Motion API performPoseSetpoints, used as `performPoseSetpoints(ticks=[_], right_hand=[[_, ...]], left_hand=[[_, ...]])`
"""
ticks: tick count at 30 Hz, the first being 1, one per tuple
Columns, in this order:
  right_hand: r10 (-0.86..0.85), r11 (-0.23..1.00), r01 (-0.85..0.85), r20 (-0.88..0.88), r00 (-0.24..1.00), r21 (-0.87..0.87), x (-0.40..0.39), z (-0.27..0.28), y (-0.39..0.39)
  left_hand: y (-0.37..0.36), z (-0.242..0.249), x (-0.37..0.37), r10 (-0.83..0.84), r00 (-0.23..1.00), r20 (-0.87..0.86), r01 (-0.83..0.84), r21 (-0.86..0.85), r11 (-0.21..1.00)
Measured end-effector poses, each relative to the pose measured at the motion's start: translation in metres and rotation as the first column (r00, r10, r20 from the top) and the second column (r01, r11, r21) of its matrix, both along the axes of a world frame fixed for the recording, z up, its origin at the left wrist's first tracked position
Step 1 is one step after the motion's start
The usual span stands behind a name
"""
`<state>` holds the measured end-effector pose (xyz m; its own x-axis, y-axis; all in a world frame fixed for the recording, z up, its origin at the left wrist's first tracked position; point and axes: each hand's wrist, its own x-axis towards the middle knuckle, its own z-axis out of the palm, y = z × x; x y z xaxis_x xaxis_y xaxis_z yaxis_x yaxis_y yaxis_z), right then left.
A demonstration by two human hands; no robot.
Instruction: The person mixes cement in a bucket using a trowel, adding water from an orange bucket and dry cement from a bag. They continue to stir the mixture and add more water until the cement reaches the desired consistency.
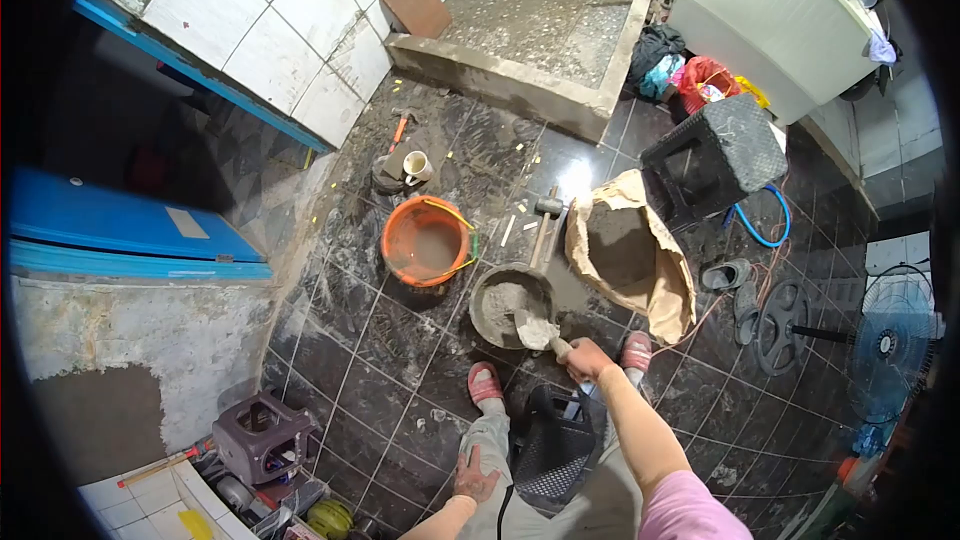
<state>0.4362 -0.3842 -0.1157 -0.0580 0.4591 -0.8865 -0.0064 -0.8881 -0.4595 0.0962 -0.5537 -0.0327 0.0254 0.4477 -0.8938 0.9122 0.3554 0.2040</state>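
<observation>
My right hand (588,360) is closed round the handle of a trowel (537,331), whose blade lies over the near right rim of a round black basin (488,308) holding grey powder or mortar. On my left thigh rests my left hand (475,478), its fingers spread and nothing in it. An open paper sack (668,285) of grey powder stands to the right of the basin. Just behind the basin a hammer (548,207) lies on the floor. The orange bucket (400,240) stands to the left, with grey-brown contents.
A black stool (745,155) lies beyond the sack, near a blue hose (765,240). A cup (417,167) and an orange-handled tool (400,128) are behind the bucket. A low curb (490,82) crosses the back. At right stands a fan (885,343); a purple stool (240,445) is at lower left.
</observation>
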Motion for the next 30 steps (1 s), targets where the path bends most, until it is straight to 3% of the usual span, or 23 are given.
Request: performPoseSetpoints(ticks=[3,4,7,10,12,14,16,19,21,23,26,27,28,29,30], right_hand=[[0.169,0.948,-0.229,0.261,0.950,0.222,0.025,0.053,-0.028],[0.187,0.970,-0.213,0.203,0.961,0.116,0.036,0.093,-0.025],[0.211,0.881,-0.349,0.397,0.893,0.319,0.068,0.122,-0.059],[0.104,0.870,-0.305,0.462,0.881,0.386,0.096,0.160,-0.078],[-0.023,0.895,-0.172,0.427,0.904,0.412,0.114,0.173,-0.087],[-0.110,0.882,-0.097,0.403,0.909,0.462,0.132,0.174,-0.087],[-0.134,0.912,-0.081,0.481,0.867,0.401,0.145,0.168,-0.071],[-0.064,0.918,-0.237,0.710,0.702,0.317,0.166,0.115,-0.031],[-0.030,0.949,-0.228,0.784,0.620,0.217,0.178,0.035,0.009],[0.283,0.932,-0.349,0.795,0.536,-0.097,0.177,0.023,0.071],[0.497,0.847,-0.449,0.723,0.481,-0.283,0.192,-0.126,0.105],[0.482,0.808,-0.560,0.755,0.445,-0.185,0.198,-0.132,0.116],[0.488,0.809,-0.561,0.729,0.480,-0.172,0.201,-0.161,0.125],[0.496,0.812,-0.560,0.699,0.515,-0.163,0.201,-0.187,0.126],[0.353,0.845,-0.533,0.778,0.520,-0.027,0.200,-0.210,0.119]], left_hand=[[0.005,0.000,0.008,0.007,0.999,-0.052,-0.010,-0.061,0.998],[0.005,-0.004,0.009,-0.006,0.999,-0.050,0.004,-0.052,0.999],[0.004,-0.008,0.010,-0.036,0.998,-0.052,0.033,-0.048,0.998],[0.008,-0.008,0.013,-0.040,0.998,-0.048,0.037,-0.062,0.997],[0.008,-0.011,0.014,-0.042,0.998,-0.049,0.038,-0.068,0.997],[0.006,-0.015,0.013,-0.086,0.994,-0.066,0.082,-0.060,0.995],[0.009,-0.016,0.018,-0.096,0.993,-0.076,0.090,-0.069,0.994],[0.015,-0.009,0.026,-0.083,0.993,-0.087,0.075,-0.092,0.993],[0.015,-0.016,0.026,-0.103,0.988,-0.115,0.093,-0.082,0.992],[0.013,-0.014,0.029,-0.089,0.990,-0.111,0.087,-0.026,0.996],[0.006,-0.038,0.027,-0.101,0.994,-0.038,0.107,0.201,0.974],[0.001,-0.054,0.023,-0.116,0.993,-0.006,0.113,0.301,0.947],[-0.015,-0.081,0.010,-0.121,0.983,0.137,0.043,0.473,0.880],[-0.004,-0.080,0.018,-0.129,0.989,0.066,0.087,0.439,0.894],[0.004,-0.074,0.028,-0.139,0.990,-0.003,0.129,0.401,0.907]])
